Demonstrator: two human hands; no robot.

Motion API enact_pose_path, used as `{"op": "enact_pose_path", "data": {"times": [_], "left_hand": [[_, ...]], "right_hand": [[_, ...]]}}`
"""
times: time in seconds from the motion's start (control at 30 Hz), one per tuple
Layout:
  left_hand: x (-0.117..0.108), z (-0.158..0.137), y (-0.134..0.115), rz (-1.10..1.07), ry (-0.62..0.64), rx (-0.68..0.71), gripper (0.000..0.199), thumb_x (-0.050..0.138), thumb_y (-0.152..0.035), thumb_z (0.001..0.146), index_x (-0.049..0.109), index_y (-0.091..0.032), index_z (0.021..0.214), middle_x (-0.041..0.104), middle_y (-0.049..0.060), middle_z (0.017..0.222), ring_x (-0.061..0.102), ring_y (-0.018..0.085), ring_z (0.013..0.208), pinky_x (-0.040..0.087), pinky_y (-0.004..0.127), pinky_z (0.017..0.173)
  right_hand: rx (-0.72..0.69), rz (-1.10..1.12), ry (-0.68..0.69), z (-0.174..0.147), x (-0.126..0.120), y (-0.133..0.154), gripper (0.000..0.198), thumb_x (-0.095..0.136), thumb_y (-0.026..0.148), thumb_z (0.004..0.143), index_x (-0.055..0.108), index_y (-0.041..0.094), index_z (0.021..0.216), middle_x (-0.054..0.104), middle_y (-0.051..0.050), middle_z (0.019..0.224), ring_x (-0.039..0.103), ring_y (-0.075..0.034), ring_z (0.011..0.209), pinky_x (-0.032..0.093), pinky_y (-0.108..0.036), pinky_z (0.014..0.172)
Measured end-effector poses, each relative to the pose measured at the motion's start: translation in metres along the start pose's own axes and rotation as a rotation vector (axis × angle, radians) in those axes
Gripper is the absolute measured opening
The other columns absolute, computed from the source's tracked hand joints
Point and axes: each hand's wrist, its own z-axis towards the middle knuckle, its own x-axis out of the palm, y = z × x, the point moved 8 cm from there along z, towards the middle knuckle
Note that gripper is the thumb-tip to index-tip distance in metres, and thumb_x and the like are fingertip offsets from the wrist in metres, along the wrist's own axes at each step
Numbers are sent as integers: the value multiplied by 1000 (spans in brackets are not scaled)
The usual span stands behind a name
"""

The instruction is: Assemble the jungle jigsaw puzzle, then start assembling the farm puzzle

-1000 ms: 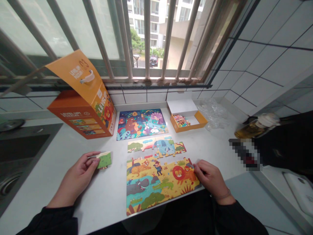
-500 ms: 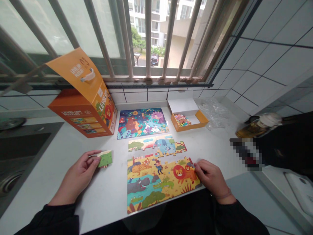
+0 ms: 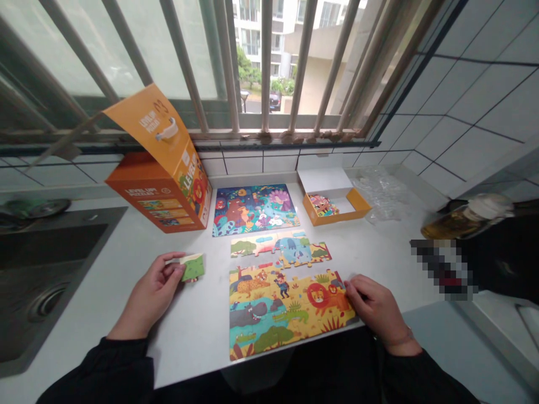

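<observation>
Between the thumb and fingers of my left hand (image 3: 154, 286) is a small green puzzle piece (image 3: 193, 268), held just above the counter left of the puzzles. My right hand (image 3: 374, 306) is closed, its fingertips pinched at the right edge of a savanna jigsaw puzzle (image 3: 261, 303) with lions, a hippo and a crocodile. Just behind that large section lies a separate joined strip (image 3: 292, 251) with an elephant and a tree; a gap divides the two. Farther back a dark blue forest puzzle (image 3: 256, 210) lies flat, looking complete.
An orange puzzle box (image 3: 164, 196) stands at the back left with its lid raised. At the back right an open yellow box (image 3: 337, 210) holds some pieces, beside crumpled clear plastic (image 3: 379, 193). A sink (image 3: 46, 280) lies left; a jug of amber liquid (image 3: 463, 216) stands right.
The whole view has swung slightly left, so everything appears farther right and more of the sink shows. Both hands keep nearly the same pose and places relative to the puzzles.
</observation>
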Motion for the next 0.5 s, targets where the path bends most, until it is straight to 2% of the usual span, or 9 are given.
{"op": "enact_pose_path", "data": {"times": [0.1, 0.13, 0.2, 0.3, 0.5], "left_hand": [[-4, -4, -15, 87, -37, 122, 21, 64, -45, 95, 65, -25, 100, 71, 0, 89, 67, 22, 84, 52, 29, 80], [-2, -6, -21, 121, -16, 178, 16, 60, -38, 94, 62, -24, 87, 68, 0, 87, 64, 22, 83, 51, 29, 81], [4, -10, -30, 156, 62, 271, 19, 53, -25, 89, 52, -24, 70, 61, 1, 83, 60, 20, 83, 48, 29, 82], [9, -13, -32, 167, 128, 307, 19, 47, -17, 84, 45, -23, 65, 58, 1, 86, 58, 19, 84, 45, 28, 80], [7, -12, -31, 187, 99, 287, 20, 46, -19, 89, 41, -24, 70, 53, 0, 84, 54, 19, 82, 43, 29, 80]], "right_hand": [[1, 1, 10, -1, 0, 0, 46, 53, 50, 111, 71, 25, 76, 70, -5, 75, 65, -21, 68, 52, -31, 66], [3, 0, 14, -2, 1, -1, 46, 54, 50, 111, 72, 25, 77, 70, -5, 75, 65, -21, 69, 53, -31, 66], [6, -1, 23, -4, 2, -3, 45, 54, 50, 110, 72, 25, 76, 71, -5, 76, 66, -21, 70, 53, -31, 67], [7, 0, 36, -6, 4, -6, 46, 55, 50, 110, 70, 25, 74, 71, -5, 77, 67, -21, 70, 53, -30, 67], [1, -8, 44, -8, 5, -10, 40, 57, 48, 109, 74, 25, 81, 75, -5, 83, 70, -21, 76, 54, -29, 71]]}}
